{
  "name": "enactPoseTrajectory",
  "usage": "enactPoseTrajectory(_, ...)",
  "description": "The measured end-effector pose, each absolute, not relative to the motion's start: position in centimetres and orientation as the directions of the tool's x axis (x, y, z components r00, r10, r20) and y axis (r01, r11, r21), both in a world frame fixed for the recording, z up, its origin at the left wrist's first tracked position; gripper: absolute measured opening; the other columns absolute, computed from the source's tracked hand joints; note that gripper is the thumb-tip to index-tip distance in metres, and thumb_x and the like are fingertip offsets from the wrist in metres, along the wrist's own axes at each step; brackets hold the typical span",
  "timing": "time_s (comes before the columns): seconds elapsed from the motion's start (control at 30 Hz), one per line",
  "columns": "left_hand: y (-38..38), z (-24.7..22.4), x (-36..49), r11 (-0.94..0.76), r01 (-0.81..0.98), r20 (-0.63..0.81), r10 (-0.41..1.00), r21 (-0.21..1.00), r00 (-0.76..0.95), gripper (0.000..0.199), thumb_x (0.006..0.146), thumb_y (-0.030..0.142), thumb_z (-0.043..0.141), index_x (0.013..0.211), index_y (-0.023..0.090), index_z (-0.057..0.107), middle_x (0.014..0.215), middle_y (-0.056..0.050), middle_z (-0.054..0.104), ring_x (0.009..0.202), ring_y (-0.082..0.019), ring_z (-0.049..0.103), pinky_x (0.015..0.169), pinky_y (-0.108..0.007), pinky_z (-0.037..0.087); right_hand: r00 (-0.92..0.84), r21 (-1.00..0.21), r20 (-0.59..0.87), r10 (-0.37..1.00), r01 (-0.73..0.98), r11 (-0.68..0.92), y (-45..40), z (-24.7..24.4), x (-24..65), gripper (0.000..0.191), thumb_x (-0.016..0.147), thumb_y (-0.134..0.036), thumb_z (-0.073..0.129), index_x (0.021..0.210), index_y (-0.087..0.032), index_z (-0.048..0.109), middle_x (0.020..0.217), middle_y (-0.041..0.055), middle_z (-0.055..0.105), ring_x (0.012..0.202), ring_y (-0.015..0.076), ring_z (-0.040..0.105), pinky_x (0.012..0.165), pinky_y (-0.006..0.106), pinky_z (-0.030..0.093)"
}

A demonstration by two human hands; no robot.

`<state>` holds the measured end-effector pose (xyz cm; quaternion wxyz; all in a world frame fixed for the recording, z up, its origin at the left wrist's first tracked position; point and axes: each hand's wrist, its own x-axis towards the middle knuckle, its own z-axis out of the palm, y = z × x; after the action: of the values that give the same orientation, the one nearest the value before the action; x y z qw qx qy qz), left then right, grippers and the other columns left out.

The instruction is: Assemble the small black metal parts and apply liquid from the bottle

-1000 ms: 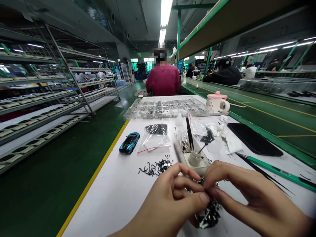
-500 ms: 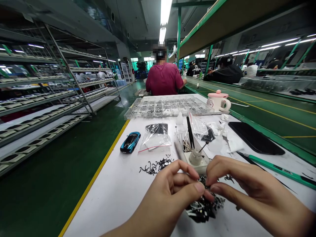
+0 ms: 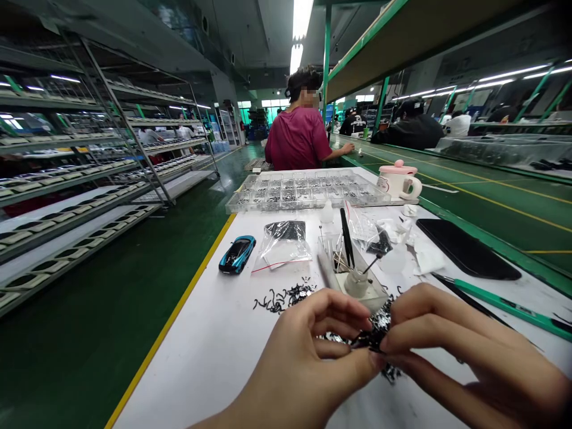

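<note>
As your hands meet at the near edge of the bench, hold the pose shown: your left hand [image 3: 295, 363] enters from the lower centre with its fingers curled and thumb forward, and your right hand [image 3: 465, 351] enters from the lower right with its fingers reaching inward. The hands are together, both clamped on a tangle of black-and-silver parts [image 3: 378, 330], which sits over the white bench top [image 3: 201, 333] just in front of a clear holder [image 3: 353, 268]. That holder contains a small glass jar [image 3: 356, 283] and upright tools. Loose black pieces [image 3: 279, 298] lie just left of your left hand, beside a plastic bag [image 3: 283, 247] and a blue model car [image 3: 236, 253]. Green-handled tweezers [image 3: 504, 307] lie to the right, below a black phone [image 3: 467, 256]. Farther ahead are a clear compartment tray [image 3: 304, 190] and a pink-lidded mug [image 3: 399, 182]. Compared with the earlier frame, note that the tangle has risen from the bench into your fingertips, leaving a small part of it lower down, and your hands have closed in on it. The co-worker in the maroon shirt [image 3: 297, 137] now has an arm extended toward the right bench. The small mark on the mug is too small to read.
</note>
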<state>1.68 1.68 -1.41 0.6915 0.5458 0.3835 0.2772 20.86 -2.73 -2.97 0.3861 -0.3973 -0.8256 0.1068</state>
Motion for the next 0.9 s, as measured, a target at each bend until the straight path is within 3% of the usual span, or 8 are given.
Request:
enactPoseTrajectory(0.27, 1.69, -1.41, 1.63, 0.204, 0.040, -0.193, 0.816, 0.978, 0.545, 0.025, 0.071, 0.023, 0.079, 0.093, 0.020, 0.067, 0.096, -0.003, 0.067, 0.090, -0.020, 0.065, 0.082, -0.030, 0.052, -0.325, -0.468, 0.616, 0.717, 0.581, 0.666, -2.66, -3.88, 20.43, 0.016, 0.090, -0.010, 0.052, 0.098, -0.023, 0.058, 0.086, 0.0018, 0.057, 0.072, 0.0117, 0.060, 0.062, 0.022, 0.048)
enactPoseTrajectory(0.47, 1.49, -1.27, 1.37, 0.213, 0.048, -0.205, 0.823, 0.976, 0.529, 0.026, 0.073, 0.017, 0.076, 0.096, 0.021, 0.065, 0.101, -0.002, 0.064, 0.082, -0.015, 0.065, 0.077, -0.026, 0.052, -0.346, -0.446, 0.604, 0.718, 0.601, 0.664, -2.50, -3.74, 20.68, 0.016, 0.092, -0.010, 0.051, 0.100, -0.023, 0.056, 0.087, 0.0011, 0.057, 0.074, 0.0105, 0.061, 0.064, 0.021, 0.048)
enactPoseTrajectory(0.7, 1.77, -1.35, 1.47, 0.295, -0.041, -0.230, 0.816, 0.954, 0.530, 0.034, 0.065, 0.015, 0.083, 0.093, 0.019, 0.064, 0.094, 0.000, 0.062, 0.080, -0.013, 0.064, 0.072, -0.019, 0.052, -0.405, -0.363, 0.613, 0.678, 0.618, 0.698, -3.16, -3.18, 20.73, 0.019, 0.090, -0.011, 0.054, 0.103, -0.024, 0.053, 0.087, 0.0011, 0.061, 0.076, 0.0107, 0.064, 0.068, 0.018, 0.051)
enactPoseTrajectory(0.9, 1.51, -1.13, 1.64, 0.215, 0.027, -0.197, 0.827, 0.976, 0.526, 0.029, 0.066, 0.015, 0.079, 0.091, 0.019, 0.064, 0.088, 0.000, 0.063, 0.077, -0.012, 0.062, 0.065, -0.016, 0.051, -0.401, -0.274, 0.688, 0.605, 0.629, 0.728, -3.37, -3.59, 20.52, 0.013, 0.090, -0.012, 0.055, 0.099, -0.021, 0.057, 0.085, 0.0037, 0.063, 0.076, 0.0136, 0.065, 0.065, 0.022, 0.053)
